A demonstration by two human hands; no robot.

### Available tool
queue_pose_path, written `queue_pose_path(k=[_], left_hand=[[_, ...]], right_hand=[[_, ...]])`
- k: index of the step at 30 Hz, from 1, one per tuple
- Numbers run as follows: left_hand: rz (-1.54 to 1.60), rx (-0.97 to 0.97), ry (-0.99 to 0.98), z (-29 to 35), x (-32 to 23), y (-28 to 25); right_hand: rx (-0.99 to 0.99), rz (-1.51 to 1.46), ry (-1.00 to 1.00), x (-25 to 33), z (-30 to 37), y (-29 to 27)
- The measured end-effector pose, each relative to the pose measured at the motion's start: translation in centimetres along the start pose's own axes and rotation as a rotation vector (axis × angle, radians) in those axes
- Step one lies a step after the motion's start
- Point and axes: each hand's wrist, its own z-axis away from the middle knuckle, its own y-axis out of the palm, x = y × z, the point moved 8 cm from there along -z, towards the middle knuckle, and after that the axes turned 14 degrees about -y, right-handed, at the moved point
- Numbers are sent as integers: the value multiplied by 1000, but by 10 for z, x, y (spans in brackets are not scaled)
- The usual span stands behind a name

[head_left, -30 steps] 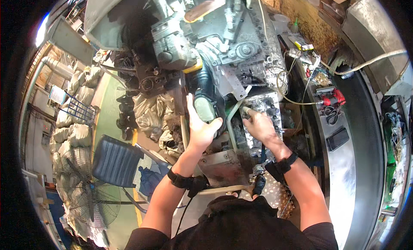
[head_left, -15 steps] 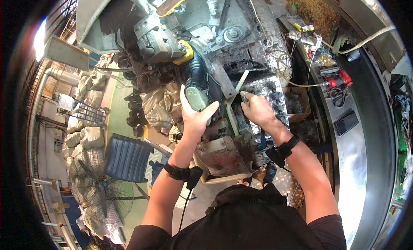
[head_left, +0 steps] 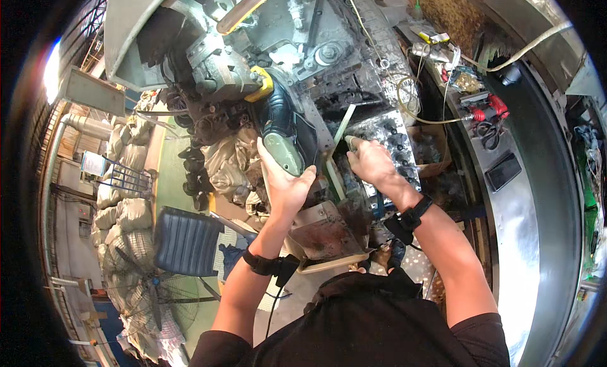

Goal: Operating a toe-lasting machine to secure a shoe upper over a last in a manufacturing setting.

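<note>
A black shoe (head_left: pixel 278 110) on a grey-green last (head_left: pixel 282 153) sits at the machine, its far end against a yellow clamp pad (head_left: pixel 260 84). My left hand (head_left: pixel 282 180) is wrapped round the near end of the last, thumb on its right side and fingers on its left. To the right, my right hand (head_left: pixel 373 161) is closed, its fingertips beside a pale upright bar (head_left: pixel 343 127) of the machine. Something small and grey-green shows at those fingertips; I cannot make out what it is.
A metal bin (head_left: pixel 324 231) stands below my hands. On the left are a dark chair (head_left: pixel 186 242), a floor fan (head_left: pixel 155 281) and stacked sacks (head_left: pixel 134 206). Along the right bench lie a red power tool (head_left: pixel 490 108) and a phone (head_left: pixel 503 171). A brush (head_left: pixel 243 11) rests on the machine.
The whole view has shifted slightly, so most of the machine and bench appear a little further left. Both hands keep their places at the last and beside the bar.
</note>
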Motion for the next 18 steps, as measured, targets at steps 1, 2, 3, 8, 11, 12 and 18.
queue_pose_path(k=[1, 2, 3, 8, 11, 12, 18], left_hand=[[58, 23, -1, -1, -1, 1], [61, 23, -2, -2, -2, 1], [-15, -10, 1, -2, -3, 0], [-249, -150, 19, -3, -8, -4], [86, -37, -60, -2, 0, -1], [94, -42, -64, -2, 1, -4], [689, 207, -227, -12, 27, -53]], right_hand=[[-30, -9, -14, 2, 0, -2], [-29, -6, -13, 2, 0, -1], [-28, 0, -17, 2, 1, -2], [-33, 45, -48, 7, -3, -2], [-95, -22, -60, 8, 0, -8], [-89, -15, -64, 9, 1, -8], [-174, -65, -47, 14, 0, -22]])
